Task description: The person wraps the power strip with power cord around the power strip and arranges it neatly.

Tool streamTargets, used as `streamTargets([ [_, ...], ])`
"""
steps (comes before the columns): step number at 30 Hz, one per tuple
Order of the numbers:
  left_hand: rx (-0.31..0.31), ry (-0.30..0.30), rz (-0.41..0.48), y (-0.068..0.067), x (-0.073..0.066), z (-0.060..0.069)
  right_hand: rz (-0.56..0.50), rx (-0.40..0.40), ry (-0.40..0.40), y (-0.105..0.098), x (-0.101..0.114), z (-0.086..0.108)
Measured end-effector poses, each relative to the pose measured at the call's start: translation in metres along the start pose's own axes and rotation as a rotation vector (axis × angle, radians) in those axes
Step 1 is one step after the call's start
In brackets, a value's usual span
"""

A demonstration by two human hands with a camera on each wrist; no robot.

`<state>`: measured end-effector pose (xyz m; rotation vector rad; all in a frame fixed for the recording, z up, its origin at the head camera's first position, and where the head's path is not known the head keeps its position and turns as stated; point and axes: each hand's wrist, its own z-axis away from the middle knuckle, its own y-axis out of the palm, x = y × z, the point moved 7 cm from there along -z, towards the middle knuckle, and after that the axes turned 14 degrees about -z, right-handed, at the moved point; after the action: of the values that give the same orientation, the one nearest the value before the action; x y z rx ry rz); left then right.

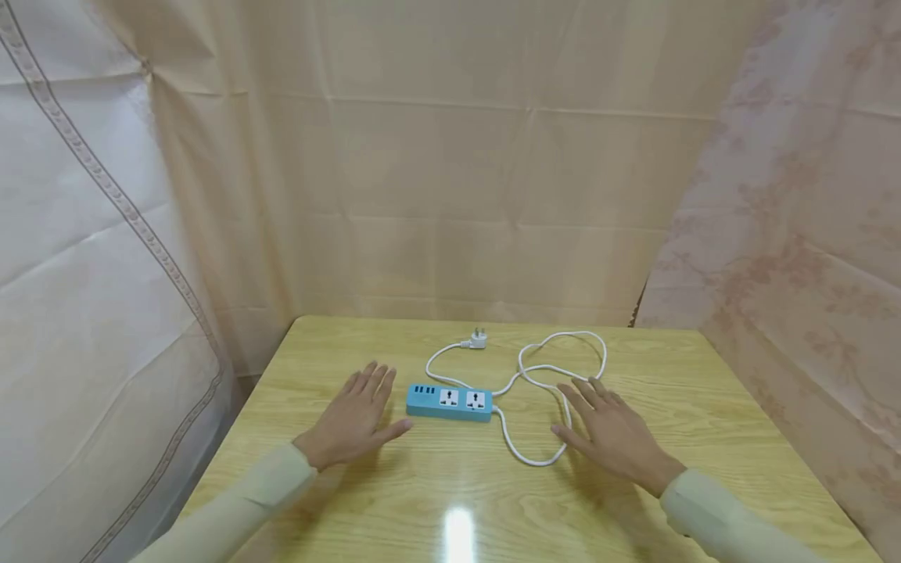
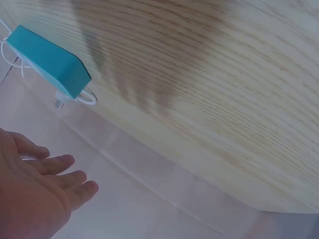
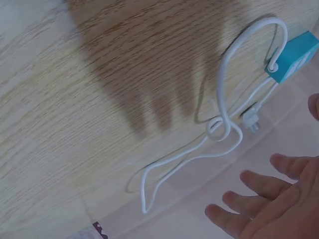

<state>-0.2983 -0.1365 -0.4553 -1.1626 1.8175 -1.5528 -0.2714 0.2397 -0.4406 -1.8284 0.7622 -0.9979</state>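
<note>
A blue power strip (image 1: 449, 412) with two white sockets and several dark ports lies on the wooden table. Its white cord (image 1: 538, 463) loops to the right, and the plug (image 1: 478, 339) rests behind the strip, prongs pointing away. My left hand (image 1: 349, 422), palm down with fingers spread, hovers just left of the strip. Over the cord's right-hand loops is my right hand (image 1: 614, 434), also spread and holding nothing. The left wrist view has the strip (image 2: 50, 59) beyond my left hand (image 2: 37, 186); in the right wrist view the cord (image 3: 222, 84) curves beside my right hand (image 3: 279, 199).
The wooden table (image 1: 394, 508) has a bright light reflection near its front. A beige cloth (image 1: 450, 172) hangs behind it, a white cloth with a patterned band (image 1: 105, 180) at the left, and a floral cloth (image 1: 795, 258) at the right.
</note>
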Motion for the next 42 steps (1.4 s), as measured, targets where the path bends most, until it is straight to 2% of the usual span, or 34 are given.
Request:
streamTargets([
  [4, 0.019, 0.016, 0.009, 0.003, -0.005, -0.003, -0.017, -0.013, 0.006, 0.001, 0.002, 0.0],
  [11, -0.013, 0.033, 0.042, 0.002, -0.015, -0.01, -0.035, -0.027, -0.009, 0.007, 0.009, 0.0],
  [17, 0.026, 0.026, 0.07, 0.007, -0.02, -0.014, -0.055, -0.025, -0.03, 0.014, 0.016, -0.004],
  [23, 0.078, 0.026, 0.054, 0.014, -0.026, -0.018, -0.059, -0.023, -0.057, 0.021, 0.023, -0.007],
  [30, 0.035, 0.064, 0.011, 0.016, -0.035, -0.023, -0.069, -0.033, -0.112, 0.027, 0.032, -0.01],
  [34, 0.016, 0.084, -0.013, 0.016, -0.043, -0.028, -0.069, -0.015, -0.107, 0.031, 0.033, -0.01],
  [42, -0.029, 0.108, -0.003, 0.016, -0.061, -0.042, -0.074, -0.012, -0.098, 0.035, 0.034, -0.01],
])
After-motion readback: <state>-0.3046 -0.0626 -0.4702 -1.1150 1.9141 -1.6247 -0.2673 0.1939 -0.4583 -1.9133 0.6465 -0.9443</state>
